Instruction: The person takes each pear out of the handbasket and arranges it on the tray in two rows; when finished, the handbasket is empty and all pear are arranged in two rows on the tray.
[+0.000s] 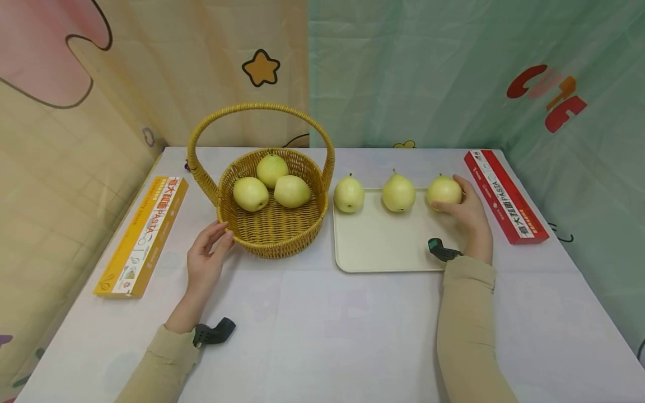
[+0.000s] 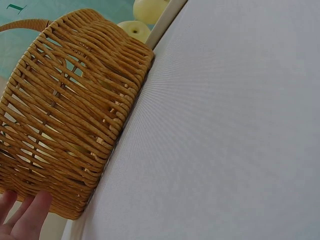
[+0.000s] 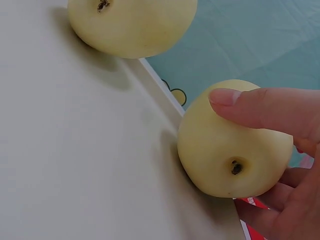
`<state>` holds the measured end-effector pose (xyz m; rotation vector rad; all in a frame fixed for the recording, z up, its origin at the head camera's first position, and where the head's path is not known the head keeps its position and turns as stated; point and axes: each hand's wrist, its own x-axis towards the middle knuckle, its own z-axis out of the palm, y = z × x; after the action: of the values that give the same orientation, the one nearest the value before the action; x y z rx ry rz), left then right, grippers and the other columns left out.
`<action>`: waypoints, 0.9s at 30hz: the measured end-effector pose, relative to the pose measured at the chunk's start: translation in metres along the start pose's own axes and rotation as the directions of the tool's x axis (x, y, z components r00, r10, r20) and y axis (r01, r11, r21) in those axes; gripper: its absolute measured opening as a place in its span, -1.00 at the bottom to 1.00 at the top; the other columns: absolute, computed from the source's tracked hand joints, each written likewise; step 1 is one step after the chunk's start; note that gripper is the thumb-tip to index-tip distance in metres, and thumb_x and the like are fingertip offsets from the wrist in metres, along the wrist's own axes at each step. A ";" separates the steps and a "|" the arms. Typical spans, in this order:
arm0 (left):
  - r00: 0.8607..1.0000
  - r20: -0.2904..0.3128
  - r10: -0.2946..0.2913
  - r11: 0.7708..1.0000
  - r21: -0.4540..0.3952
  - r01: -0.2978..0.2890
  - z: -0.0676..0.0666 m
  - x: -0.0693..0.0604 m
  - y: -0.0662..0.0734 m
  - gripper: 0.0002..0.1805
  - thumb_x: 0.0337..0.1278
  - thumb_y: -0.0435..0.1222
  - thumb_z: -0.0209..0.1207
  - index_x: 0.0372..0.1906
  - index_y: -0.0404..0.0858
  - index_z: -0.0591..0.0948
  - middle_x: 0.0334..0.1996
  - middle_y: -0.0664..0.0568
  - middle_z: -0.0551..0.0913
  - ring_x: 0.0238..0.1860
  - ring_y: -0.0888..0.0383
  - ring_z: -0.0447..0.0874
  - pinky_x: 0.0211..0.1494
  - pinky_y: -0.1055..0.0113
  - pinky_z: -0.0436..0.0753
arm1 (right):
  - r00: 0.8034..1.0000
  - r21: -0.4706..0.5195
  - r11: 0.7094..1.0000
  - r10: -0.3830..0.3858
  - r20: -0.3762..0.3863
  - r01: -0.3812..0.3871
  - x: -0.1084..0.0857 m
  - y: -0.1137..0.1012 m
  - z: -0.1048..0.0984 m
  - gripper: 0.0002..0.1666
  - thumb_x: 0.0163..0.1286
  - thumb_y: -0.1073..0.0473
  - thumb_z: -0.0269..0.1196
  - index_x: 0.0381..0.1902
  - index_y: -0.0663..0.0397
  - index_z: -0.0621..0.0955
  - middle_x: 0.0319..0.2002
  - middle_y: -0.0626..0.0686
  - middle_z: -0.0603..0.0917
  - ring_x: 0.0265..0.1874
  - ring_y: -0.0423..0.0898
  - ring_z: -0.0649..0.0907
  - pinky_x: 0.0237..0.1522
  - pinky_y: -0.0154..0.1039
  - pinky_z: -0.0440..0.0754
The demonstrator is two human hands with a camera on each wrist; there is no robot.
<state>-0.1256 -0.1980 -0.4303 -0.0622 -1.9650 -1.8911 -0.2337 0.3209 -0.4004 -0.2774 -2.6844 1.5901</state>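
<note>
Two sleeves [image 1: 161, 358] cross the near edge of the table [image 1: 312, 336], a black camera [image 1: 215, 331] at each wrist. Beyond, toward the left edge, the left grip [image 1: 204, 263] is released: its fingertips touch the near left side of the basket [image 1: 274, 247] without closing round it. A yellow box [image 1: 143, 235] lies along the left edge. Right of centre is the tray [image 1: 383, 240]. The basket stands left of it with its handle up and three pears [image 1: 251, 194] inside. Along the tray's far side sit the left pear [image 1: 349, 196] and the middle pear [image 1: 398, 193]; at its far right corner is the right pear [image 1: 443, 189]. The right grip [image 1: 472, 217] grasps that one — thumb on the near side, fingers round the right. A red box [image 1: 506, 196] lies by the right edge, reaching the far right corner. Curtains [image 1: 403, 67] hang beyond the far edge.
</note>
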 end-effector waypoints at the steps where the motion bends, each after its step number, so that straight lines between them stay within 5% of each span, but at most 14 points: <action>1: 1.000 0.000 -0.001 1.000 -0.001 0.001 0.000 0.000 0.000 -0.65 0.18 -0.52 0.13 0.06 -0.59 0.45 0.19 -0.14 0.37 0.06 0.18 0.49 -0.08 0.50 0.65 | 1.000 0.000 1.000 0.002 0.001 -0.002 0.000 0.000 0.000 0.17 0.12 0.04 0.42 0.49 -0.08 -0.05 0.43 0.15 0.07 0.30 0.17 0.16 0.37 0.19 0.10; 18: 1.000 0.003 0.004 1.000 0.006 -0.005 0.000 0.000 0.000 -0.66 0.19 -0.53 0.12 0.06 -0.60 0.45 0.20 -0.15 0.35 0.06 0.17 0.48 -0.07 0.50 0.65 | 1.000 -0.006 1.000 0.016 0.004 -0.016 -0.001 -0.002 -0.003 0.16 0.16 -0.01 0.38 0.50 -0.13 -0.09 0.46 0.13 -0.02 0.36 0.17 0.11 0.38 0.20 0.08; 27: 1.000 0.005 0.011 1.000 0.014 -0.011 0.000 0.000 0.000 -0.65 0.18 -0.53 0.12 0.06 -0.59 0.45 0.20 -0.16 0.35 0.07 0.15 0.48 -0.07 0.50 0.65 | 0.993 -0.019 1.000 0.006 -0.119 -0.009 -0.004 -0.023 -0.005 0.05 0.17 -0.12 0.33 0.48 -0.18 0.02 0.47 0.02 -0.01 0.42 0.08 0.01 0.42 0.12 0.07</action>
<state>-0.1257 -0.1980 -0.4300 -0.0732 -1.9769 -1.8718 -0.2322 0.3137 -0.3778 -0.3706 -2.6135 1.4987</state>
